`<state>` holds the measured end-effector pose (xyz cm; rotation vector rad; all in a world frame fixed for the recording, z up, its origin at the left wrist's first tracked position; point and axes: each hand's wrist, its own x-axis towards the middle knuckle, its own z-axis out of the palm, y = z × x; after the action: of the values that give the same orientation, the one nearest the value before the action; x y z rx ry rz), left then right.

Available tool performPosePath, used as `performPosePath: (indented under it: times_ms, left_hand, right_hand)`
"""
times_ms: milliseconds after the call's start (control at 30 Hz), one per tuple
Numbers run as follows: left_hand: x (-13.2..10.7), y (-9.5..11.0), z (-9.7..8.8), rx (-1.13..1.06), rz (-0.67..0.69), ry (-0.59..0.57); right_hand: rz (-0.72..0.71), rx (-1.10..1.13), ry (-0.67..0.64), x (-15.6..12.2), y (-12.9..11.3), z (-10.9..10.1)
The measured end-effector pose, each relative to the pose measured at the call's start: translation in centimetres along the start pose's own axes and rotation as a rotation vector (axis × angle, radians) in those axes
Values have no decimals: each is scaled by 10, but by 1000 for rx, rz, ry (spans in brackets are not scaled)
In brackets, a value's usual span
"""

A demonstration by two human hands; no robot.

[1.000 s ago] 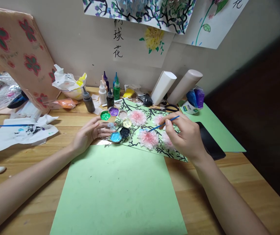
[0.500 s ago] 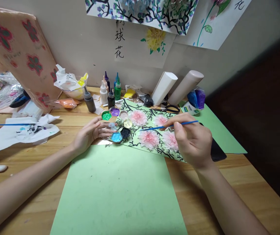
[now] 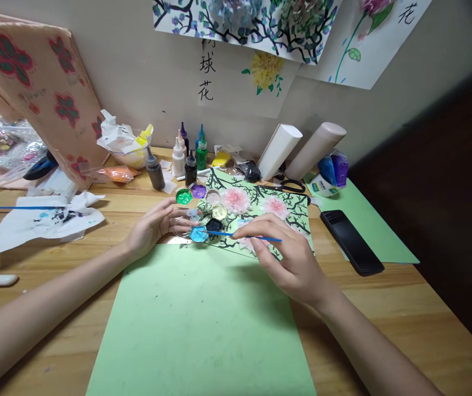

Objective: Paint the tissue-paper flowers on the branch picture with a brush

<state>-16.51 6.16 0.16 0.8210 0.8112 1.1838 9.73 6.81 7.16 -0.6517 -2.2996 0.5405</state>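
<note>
My right hand [image 3: 287, 253] pinches a thin blue paintbrush [image 3: 242, 236], held nearly level with its tip at the blue well of a clear paint palette [image 3: 203, 217]. The palette holds green, purple, yellow, black and blue paint. My left hand [image 3: 155, 224] rests on the wooden table with its fingers curled against the palette's left edge. Behind the palette lies a green sheet painted with black branches and pink paper flowers [image 3: 260, 206]. A blank green sheet [image 3: 203, 324] lies in front of me.
Several small paint bottles [image 3: 186, 157] stand by the wall. Two paper rolls [image 3: 301, 148], scissors [image 3: 291, 187] and a black phone [image 3: 351, 242] are to the right. Stained tissue with another brush [image 3: 50, 217] lies left. A flowered board [image 3: 42, 93] leans on the wall.
My right hand has swung left from over the pink flowers, bringing the brush tip down to the palette's blue well. The phone is now uncovered. My left hand stayed by the palette.
</note>
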Motion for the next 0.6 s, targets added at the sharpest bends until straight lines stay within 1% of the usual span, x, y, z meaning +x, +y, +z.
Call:
performPosePath:
  times_ms: [67, 133, 200, 300, 367, 400, 467, 533, 600]
  left_hand:
    - [0, 1, 1, 1, 0, 6]
    - [0, 1, 2, 7, -1, 16]
    - [0, 2, 3, 10, -3, 20]
    - [0, 3, 4, 10, -13, 30]
    - [0, 3, 4, 12, -17, 32]
    - [0, 3, 4, 14, -17, 29]
    - [0, 3, 3, 13, -11, 18]
    - [0, 3, 3, 11, -7, 14]
    - [0, 3, 2, 12, -6, 14]
  right_hand:
    - [-9, 3, -7, 1, 0, -2]
    - [-7, 15, 21, 1, 0, -7]
    - [26, 17, 126, 1, 2, -15]
    - [127, -39, 338, 1, 10, -27]
    - [178, -89, 412, 0, 17, -33]
    - [190, -113, 414, 0, 21, -35]
    - [185, -173, 372, 1, 26, -36]
    - [144, -240, 320, 2, 29, -35]
    - [98, -285, 298, 3, 29, -34]
